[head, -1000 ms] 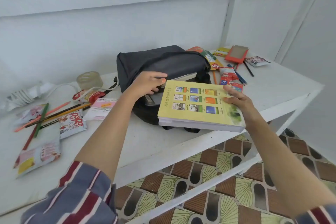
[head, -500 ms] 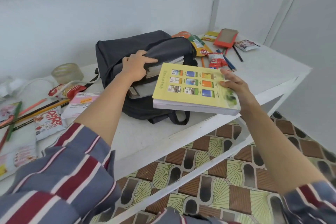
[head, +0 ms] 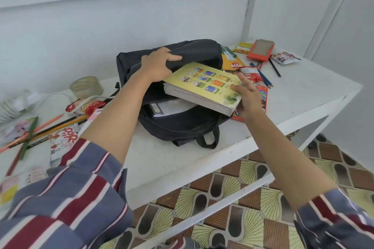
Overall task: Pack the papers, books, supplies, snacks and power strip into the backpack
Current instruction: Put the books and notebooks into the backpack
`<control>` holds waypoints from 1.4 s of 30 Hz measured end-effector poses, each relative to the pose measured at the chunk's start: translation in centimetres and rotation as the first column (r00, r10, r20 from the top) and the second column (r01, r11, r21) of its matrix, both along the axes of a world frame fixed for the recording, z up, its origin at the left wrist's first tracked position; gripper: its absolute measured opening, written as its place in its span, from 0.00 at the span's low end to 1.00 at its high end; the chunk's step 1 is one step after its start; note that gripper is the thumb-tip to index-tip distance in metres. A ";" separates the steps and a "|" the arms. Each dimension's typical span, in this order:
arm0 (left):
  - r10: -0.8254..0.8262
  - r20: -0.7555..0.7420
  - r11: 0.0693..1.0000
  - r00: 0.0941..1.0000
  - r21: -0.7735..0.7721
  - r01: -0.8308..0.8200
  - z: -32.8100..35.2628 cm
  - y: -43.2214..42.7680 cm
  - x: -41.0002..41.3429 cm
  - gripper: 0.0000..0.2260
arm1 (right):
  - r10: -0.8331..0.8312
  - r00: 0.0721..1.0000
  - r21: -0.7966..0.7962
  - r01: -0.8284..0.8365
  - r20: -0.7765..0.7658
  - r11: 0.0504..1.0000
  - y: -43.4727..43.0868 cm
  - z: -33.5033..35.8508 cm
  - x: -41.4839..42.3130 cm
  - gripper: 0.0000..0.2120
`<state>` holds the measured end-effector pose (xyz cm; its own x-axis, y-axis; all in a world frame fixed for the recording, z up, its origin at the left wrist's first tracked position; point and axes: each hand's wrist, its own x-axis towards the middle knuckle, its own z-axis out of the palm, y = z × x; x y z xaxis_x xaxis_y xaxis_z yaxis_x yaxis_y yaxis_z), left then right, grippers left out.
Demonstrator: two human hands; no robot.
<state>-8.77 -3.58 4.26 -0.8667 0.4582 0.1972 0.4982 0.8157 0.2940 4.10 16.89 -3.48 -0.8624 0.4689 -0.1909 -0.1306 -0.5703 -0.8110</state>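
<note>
**Q:** What was called for if the step shown was to be done well?

**A:** It was judged that the yellow book [head: 204, 85] was being fed into the backpack [head: 182, 127]. The backpack lay on the white table [head: 303, 91] with its mouth turned toward the near right. The far left end of the book was lodged under the raised flap, while the near right end projected beyond the mouth, tilted upward. A flat slide over the papers [head: 172, 108] seen inside would be required. The flap would need to be lifted high, so that the leading corners were not caught on the zip edge.

**Q:** How were the hands set?

**A:** The flap was gripped by the left hand [head: 159, 64], with the fingers curled over its edge and the thumb extended along the fabric. The near right corner of the book was clasped by the right hand [head: 248, 97], with thumb and forefinger laid on the cover and the palm set against the corner. How far the remaining fingers were wrapped beneath could not be told. A snack packet [head: 87, 105], pencils [head: 265, 79] and what appeared to be the power strip [head: 14, 105] lay unpacked on the table.
</note>
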 end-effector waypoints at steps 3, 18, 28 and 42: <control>-0.013 -0.003 1.000 1.000 0.012 0.013 -0.1 0.0 -0.2 0.25 | -0.123 0.992 0.028 0.122 0.035 0.992 -1.6 0.0 -1.9 0.23; -0.041 0.003 0.999 0.999 -0.009 0.041 0.0 -0.3 -0.7 0.22 | 0.240 0.872 0.565 -0.464 0.427 0.682 -2.0 1.2 -4.6 0.37; -0.060 0.000 0.998 0.998 0.022 0.060 0.0 -0.1 -1.0 0.21 | -0.151 0.937 0.943 -0.293 0.316 0.155 -4.1 -1.1 -4.7 0.26; -0.115 0.093 0.991 0.989 0.074 0.108 0.1 -1.0 -1.2 0.22 | -0.142 0.989 0.995 -0.061 0.050 -0.074 -3.3 -2.2 -8.5 0.19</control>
<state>-10.00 -4.59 4.32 -0.8276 0.5412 0.1489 0.5512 0.7332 0.3983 -4.39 13.54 -5.68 -0.8549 0.2760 0.4394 0.0170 0.8612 -0.5079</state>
